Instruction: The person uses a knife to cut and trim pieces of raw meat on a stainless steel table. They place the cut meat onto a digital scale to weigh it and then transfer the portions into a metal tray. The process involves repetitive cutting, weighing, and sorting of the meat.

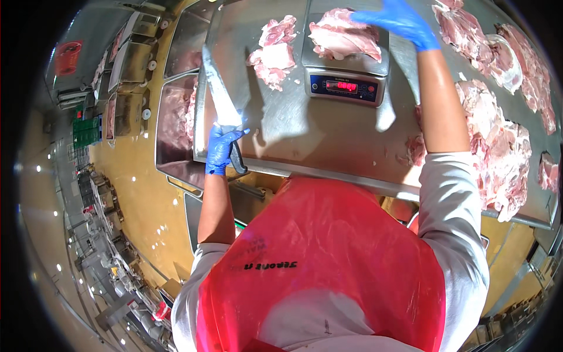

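Observation:
My left hand (pixel 220 145), in a blue glove, is closed around the black handle of a large knife (pixel 218 88). Its long blade points away from me over the table's left side. Farther off to the right, my right hand (pixel 404 23), also gloved in blue, stretches over the digital scale (pixel 345 87) with fingers extended. Those fingers reach to the edge of a piece of raw meat (pixel 345 36) lying on the scale's plate; whether they touch it I cannot tell. Left of the scale lie smaller meat pieces (pixel 274 54) on the steel.
A steel table (pixel 346 138) spans the view ahead of me. Large meat slabs (pixel 492 141) cover its right side, with more (pixel 469 41) at the far right. Metal tubs (pixel 175 117) with meat stand against its left edge. Wheeled bins (pixel 135 64) stand farther left on the yellow floor.

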Motion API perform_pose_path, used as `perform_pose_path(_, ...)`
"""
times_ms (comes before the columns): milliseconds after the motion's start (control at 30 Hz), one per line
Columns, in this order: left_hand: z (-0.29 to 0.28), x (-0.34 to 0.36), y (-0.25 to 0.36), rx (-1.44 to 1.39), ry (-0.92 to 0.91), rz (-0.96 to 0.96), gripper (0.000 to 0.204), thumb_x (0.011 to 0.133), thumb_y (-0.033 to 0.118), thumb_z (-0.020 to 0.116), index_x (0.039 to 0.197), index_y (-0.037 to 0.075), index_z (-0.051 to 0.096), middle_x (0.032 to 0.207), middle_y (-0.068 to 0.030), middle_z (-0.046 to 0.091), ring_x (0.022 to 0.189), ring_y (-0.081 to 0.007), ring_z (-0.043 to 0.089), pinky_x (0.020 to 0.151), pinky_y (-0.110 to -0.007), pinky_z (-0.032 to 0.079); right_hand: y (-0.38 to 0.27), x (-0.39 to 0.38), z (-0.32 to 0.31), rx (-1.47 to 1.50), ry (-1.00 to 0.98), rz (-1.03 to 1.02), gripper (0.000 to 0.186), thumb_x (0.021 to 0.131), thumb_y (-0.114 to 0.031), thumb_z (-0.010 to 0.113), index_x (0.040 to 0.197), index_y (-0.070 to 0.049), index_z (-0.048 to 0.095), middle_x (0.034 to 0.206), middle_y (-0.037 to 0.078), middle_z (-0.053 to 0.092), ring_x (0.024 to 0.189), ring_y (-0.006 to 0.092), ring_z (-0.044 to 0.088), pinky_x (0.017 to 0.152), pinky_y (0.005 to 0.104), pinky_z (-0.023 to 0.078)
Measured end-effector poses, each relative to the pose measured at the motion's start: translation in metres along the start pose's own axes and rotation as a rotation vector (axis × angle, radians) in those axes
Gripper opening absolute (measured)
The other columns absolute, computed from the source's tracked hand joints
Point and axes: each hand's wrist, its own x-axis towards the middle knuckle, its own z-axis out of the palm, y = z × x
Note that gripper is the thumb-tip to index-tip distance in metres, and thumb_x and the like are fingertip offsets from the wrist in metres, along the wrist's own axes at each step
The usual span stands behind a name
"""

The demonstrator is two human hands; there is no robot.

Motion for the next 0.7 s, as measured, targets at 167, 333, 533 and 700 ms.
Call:
perform_pose_path(167, -0.01, 0.011, -0.03, 0.241, -0.033, -0.054, 0.057, 0.077, -0.011, 0.059, 0.132, 0.001, 0.05, 0.124, -0.0152, 0.059, 0.117, -0.031, 0.059, 0.095, -0.046, 0.054, 0.074, -0.006, 0.084, -0.58, -0.34, 0.005, 0.077, 0.06, -0.034, 0.078, 0.133, -0.022, 0.056, 0.124, 0.016, 0.059, 0.115, 0.0349, 0.055, 0.101, 0.0452, 0.042)
perform_pose_path(333, -0.012, 0.034, -0.044, 0.202, -0.014, -0.044, 0.052, 0.078, -0.012, 0.061, 0.128, 0.0, 0.053, 0.12, -0.0117, 0.061, 0.113, -0.0272, 0.061, 0.092, -0.04, 0.056, 0.031, -0.039, 0.065, -0.649, -0.463, 0.247, 0.062, 0.063, -0.027, 0.075, 0.122, -0.016, 0.061, 0.112, 0.015, 0.063, 0.106, 0.0357, 0.058, 0.094, 0.0445, 0.044)
perform_pose_path(533, -0.016, 0.047, -0.055, 0.215, -0.001, -0.02, 0.05, 0.075, -0.01, 0.065, 0.124, -0.001, 0.056, 0.113, -0.0101, 0.064, 0.109, -0.0228, 0.061, 0.09, -0.035, 0.054, 0.037, -0.215, 0.003, -0.36, 0.029, 0.504, 0.053, 0.069, -0.004, 0.065, 0.121, 0.001, 0.062, 0.108, 0.022, 0.068, 0.1, 0.0304, 0.068, 0.084, 0.0363, 0.052)
perform_pose_path(700, -0.039, 0.042, -0.06, 0.251, -0.032, -0.002, 0.048, 0.073, -0.006, 0.069, 0.12, 0.002, 0.061, 0.106, -0.0019, 0.065, 0.098, -0.0146, 0.059, 0.089, -0.03, 0.048, 0.033, -0.36, -0.036, -0.527, 0.234, 0.855, 0.064, 0.077, -0.011, 0.077, 0.133, 0.003, 0.052, 0.13, 0.019, 0.06, 0.119, 0.026, 0.057, 0.101, 0.0356, 0.044)
